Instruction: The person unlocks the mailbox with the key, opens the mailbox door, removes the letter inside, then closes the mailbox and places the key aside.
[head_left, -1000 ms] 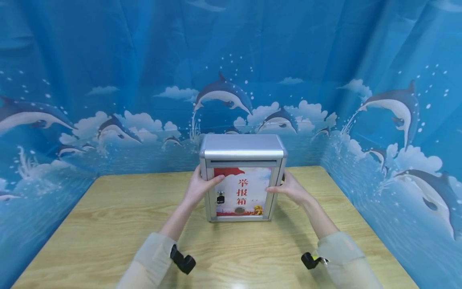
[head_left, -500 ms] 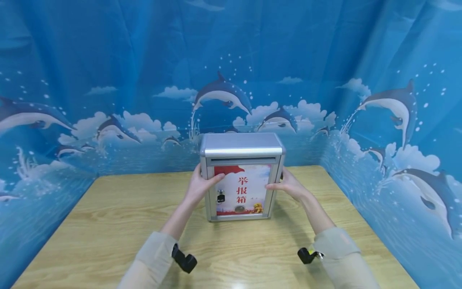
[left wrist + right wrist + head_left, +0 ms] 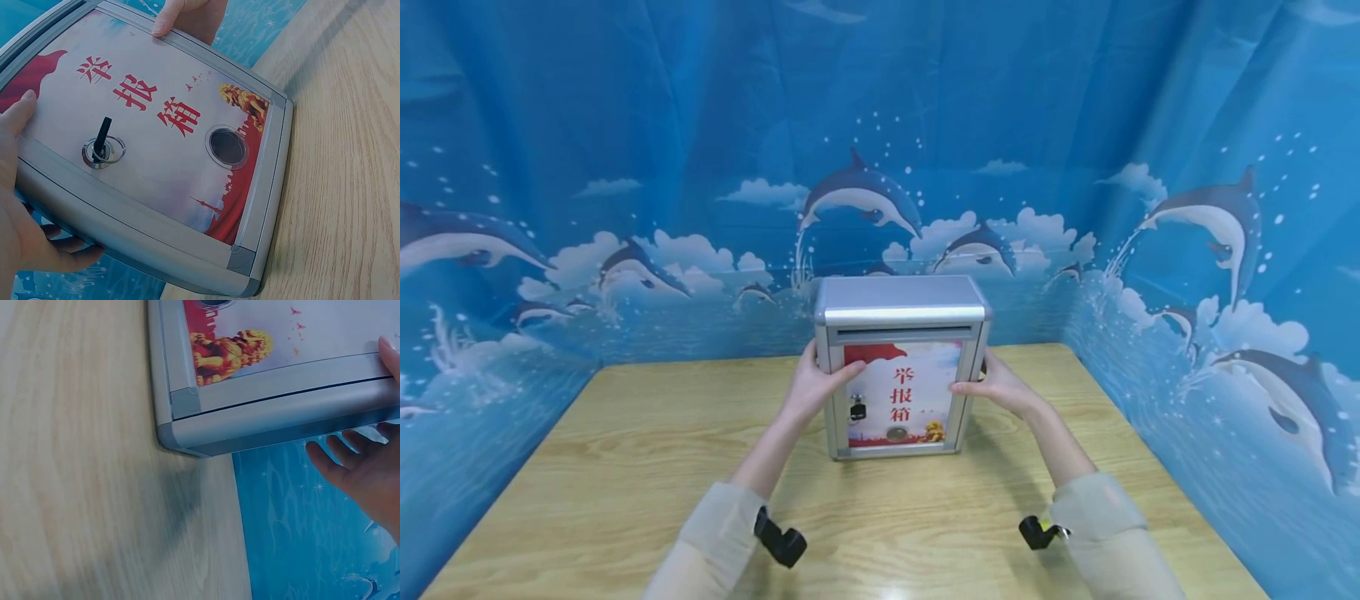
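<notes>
A silver-framed metal drop box [image 3: 910, 293], with red characters on its white front panel, stands upright on the wooden table [image 3: 685, 433]. A dark slot [image 3: 906, 331] runs across the front near its top. My left hand [image 3: 808, 388] grips the left side, thumb on the front panel, other fingers around the side. On the opposite side my right hand [image 3: 1006, 388] holds the box, thumb at the panel's right edge and fingers along the side wall. In the left wrist view, a black-headed key [image 3: 103, 134] with a ring sits in the lock, and a round window [image 3: 227, 147] shows near the bottom.
A blue dolphin-print curtain [image 3: 700, 125] hangs behind the table and along both sides. The table's back edge [image 3: 700, 360] lies just behind the box. Small black devices [image 3: 782, 542] are strapped at both sleeves.
The box has shifted slightly, its right lower corner moving a little up and left. My right hand and forearm have moved slightly left with it; the left hand keeps its hold.
</notes>
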`<state>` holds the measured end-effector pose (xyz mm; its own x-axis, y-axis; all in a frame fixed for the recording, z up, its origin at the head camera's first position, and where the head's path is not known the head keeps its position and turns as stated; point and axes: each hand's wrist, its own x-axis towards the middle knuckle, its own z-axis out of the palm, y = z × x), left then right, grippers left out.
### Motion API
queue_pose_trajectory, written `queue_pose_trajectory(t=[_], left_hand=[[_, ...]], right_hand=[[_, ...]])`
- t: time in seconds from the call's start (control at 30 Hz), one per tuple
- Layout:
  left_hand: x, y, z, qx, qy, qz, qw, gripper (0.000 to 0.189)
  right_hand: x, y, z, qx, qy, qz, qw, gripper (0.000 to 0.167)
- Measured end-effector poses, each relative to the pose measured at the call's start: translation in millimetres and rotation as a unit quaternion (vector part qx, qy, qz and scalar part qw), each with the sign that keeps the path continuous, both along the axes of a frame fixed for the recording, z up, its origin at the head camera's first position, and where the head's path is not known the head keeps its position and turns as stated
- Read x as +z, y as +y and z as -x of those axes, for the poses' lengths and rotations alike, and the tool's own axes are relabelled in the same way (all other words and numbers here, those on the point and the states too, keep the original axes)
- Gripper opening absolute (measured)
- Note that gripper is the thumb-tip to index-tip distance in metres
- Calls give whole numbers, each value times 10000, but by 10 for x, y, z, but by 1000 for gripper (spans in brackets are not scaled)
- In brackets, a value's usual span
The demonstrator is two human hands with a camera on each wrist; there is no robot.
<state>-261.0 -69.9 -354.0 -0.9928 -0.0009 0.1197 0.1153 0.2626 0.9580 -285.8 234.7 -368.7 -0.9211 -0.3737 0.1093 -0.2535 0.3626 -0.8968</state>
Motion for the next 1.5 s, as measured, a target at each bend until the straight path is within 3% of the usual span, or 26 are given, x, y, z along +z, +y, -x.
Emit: queue_pose_trajectory(t=[0.2,0.3,0.47,0.6,0.7,0.8,0.93,1.0,1.07,1.23,1.37,1.5], left_hand=[[41,-45,-28,79,299,-14,9995,89],[133,-77,-40,232,662,31,9975,86],[329,-135,-49,419,1452,207,9883,78],[484,-174,-50,432,2210,502,9730,64],[596,-201,-45,299,2711,898,9579,51],[699,-220,-36,132,2992,1371,9442,41],[813,-219,-31,-103,3057,1966,9316,35],[858,-208,-30,-225,3090,2241,9240,33],[892,-197,-29,-346,3171,2515,9138,31],[967,-165,-24,-665,3321,3044,8903,29],[1024,-133,-20,-889,3237,3399,8785,30],[1057,-112,-10,-910,3250,3650,8677,30]], right_hand=[[-88,-3,-58,-51,305,-90,9995,81],[-125,-1,-88,-134,478,-6,9988,78],[-34,-27,-238,-311,716,12,9969,76],[-144,40,-242,-660,847,-215,9940,71],[-203,60,-277,-1009,1020,-617,9877,59],[-193,28,-356,-1370,1351,-1117,9749,40],[-151,-59,-469,-1655,2018,-1675,9507,19],[-134,-114,-514,-1613,2338,-1848,9408,17],[-119,-184,-563,-1465,2506,-1935,9372,17],[-66,-415,-705,-973,2517,-2029,9413,14],[-34,-627,-799,-618,2545,-2167,9405,12],[-29,-840,-836,-479,2592,-2404,9342,14]])
